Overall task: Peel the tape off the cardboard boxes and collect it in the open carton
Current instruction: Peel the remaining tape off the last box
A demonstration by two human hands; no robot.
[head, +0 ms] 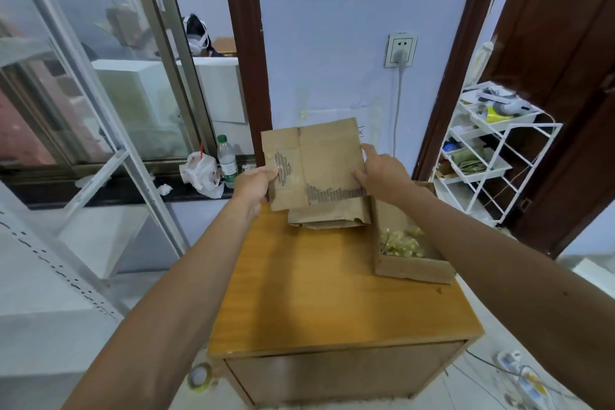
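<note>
Open carton [412, 268], centre right on table [316, 293]: crumpled tape [402, 241] inside. Left hand [256, 185] and right hand [382, 173] each grip one side edge of a cardboard sheet [319, 160]

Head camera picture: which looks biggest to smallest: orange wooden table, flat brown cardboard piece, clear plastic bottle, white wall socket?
1. orange wooden table
2. flat brown cardboard piece
3. clear plastic bottle and white wall socket: they look about alike, so tied
</note>
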